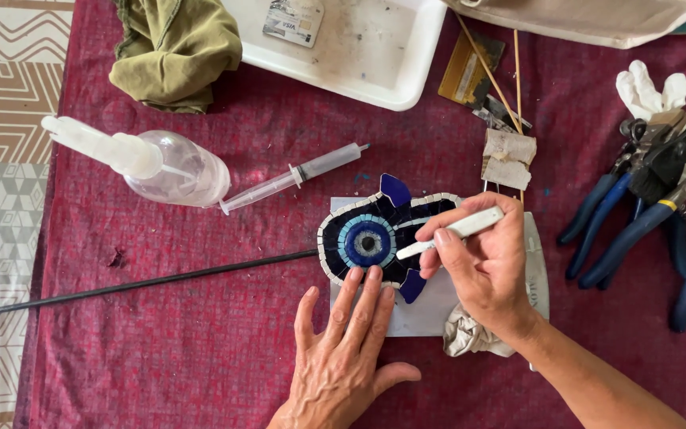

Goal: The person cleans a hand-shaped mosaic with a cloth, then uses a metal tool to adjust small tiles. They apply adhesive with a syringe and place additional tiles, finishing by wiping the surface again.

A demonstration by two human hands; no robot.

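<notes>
Left hand (341, 349) spread flat, fingertips pressing the near edge of the blue mosaic fish (375, 236) on a grey slab (430, 310) mid-worktop; right hand (482, 266) pinching a white stick tool (450, 233), tip on the tiles. Syringe (295, 175) and clear bottle (160, 165) far left, blue-handled pliers (645, 214) right

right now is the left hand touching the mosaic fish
Touching. The head view shows the left hand with its fingertips pressed flat on the lower edge of the mosaic fish, no gap between them.
</notes>
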